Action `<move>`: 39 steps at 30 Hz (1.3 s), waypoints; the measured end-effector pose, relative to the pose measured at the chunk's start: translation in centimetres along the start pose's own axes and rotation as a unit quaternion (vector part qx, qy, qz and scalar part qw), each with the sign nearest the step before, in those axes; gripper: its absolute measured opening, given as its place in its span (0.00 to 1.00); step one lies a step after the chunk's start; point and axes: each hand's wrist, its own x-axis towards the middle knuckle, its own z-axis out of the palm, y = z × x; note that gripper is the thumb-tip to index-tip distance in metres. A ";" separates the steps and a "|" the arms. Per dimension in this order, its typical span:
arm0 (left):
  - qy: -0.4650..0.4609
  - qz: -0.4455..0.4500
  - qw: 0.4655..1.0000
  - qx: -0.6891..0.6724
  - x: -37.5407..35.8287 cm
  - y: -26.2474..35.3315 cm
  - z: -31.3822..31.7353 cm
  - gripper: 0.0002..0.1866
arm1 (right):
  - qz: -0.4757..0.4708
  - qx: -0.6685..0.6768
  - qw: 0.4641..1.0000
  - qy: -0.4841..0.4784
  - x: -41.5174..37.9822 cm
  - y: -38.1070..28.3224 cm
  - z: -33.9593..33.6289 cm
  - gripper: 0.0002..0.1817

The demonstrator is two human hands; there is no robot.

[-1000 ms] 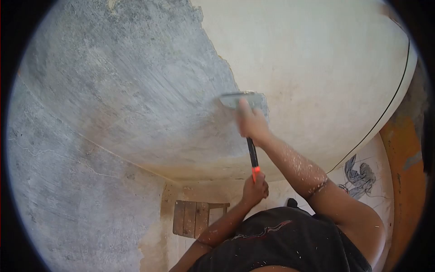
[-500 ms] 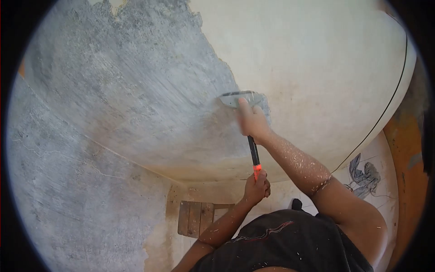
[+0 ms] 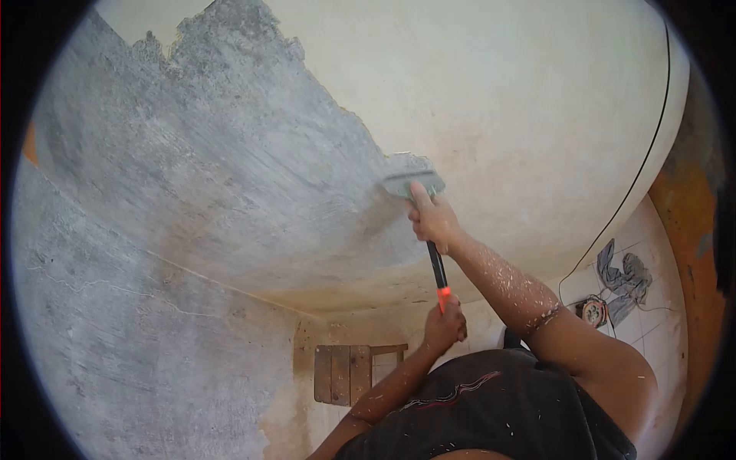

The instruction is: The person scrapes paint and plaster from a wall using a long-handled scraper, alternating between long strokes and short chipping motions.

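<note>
A long-handled scraper (image 3: pixel 438 268) with a wide blade, a black shaft and an orange-red end lies against the wall (image 3: pixel 521 92). My right hand (image 3: pixel 435 222) is wrapped around it just below the blade, thumb pointing up toward the blade. Lower down, my left hand (image 3: pixel 445 326) grips the handle at the orange-red end. Around the blade the wall is bare grey (image 3: pixel 230 138), with a jagged border against the cream paint above and to the right. Pale flakes cling to my right forearm.
A small wooden stool (image 3: pixel 343 374) stands below, left of my body. On the tiled floor at right lie a crumpled grey cloth (image 3: pixel 625 276) and a round object (image 3: pixel 593 312) beside a cord. A black cable (image 3: pixel 640 172) runs down the wall's right side.
The scraper blade has moved down the wall from the paint border, both hands still on the handle. The view has shifted slightly, and the round object on the floor now shows.
</note>
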 end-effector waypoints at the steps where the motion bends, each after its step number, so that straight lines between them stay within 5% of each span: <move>1: 0.000 0.000 1.000 0.001 -0.1 -1.1 0.1 0.18 | 0.030 0.004 1.000 0.001 -0.2 1.2 -0.9 0.23; 5: 0.006 -0.008 1.000 0.007 0.9 -0.4 0.2 0.19 | 0.020 0.001 1.000 0.001 0.6 -0.2 -0.5 0.22; 7: -0.025 0.068 0.997 0.016 1.5 1.1 0.0 0.19 | 0.012 0.003 1.000 -0.009 0.6 -1.9 0.9 0.22; 15: 0.019 -0.037 0.999 0.010 1.2 -3.5 0.7 0.19 | 0.051 -0.008 0.999 -0.014 -0.1 1.8 -2.2 0.22; 22: -0.022 0.081 0.996 0.022 2.2 1.1 -0.4 0.19 | 0.016 0.014 0.999 -0.047 0.9 -2.5 1.0 0.23; 27: -0.017 -0.041 0.999 -0.031 0.3 -3.1 -0.1 0.15 | 0.056 -0.008 0.998 0.006 0.3 2.1 -1.0 0.23; 31: -0.011 0.045 0.998 0.045 1.3 1.8 -0.4 0.17 | 0.035 0.019 0.999 -0.002 0.2 -2.5 0.7 0.23; 39: 0.011 -0.040 0.999 0.001 0.3 -2.0 -0.3 0.17 | 0.051 0.004 0.998 0.029 -0.2 1.5 -1.2 0.24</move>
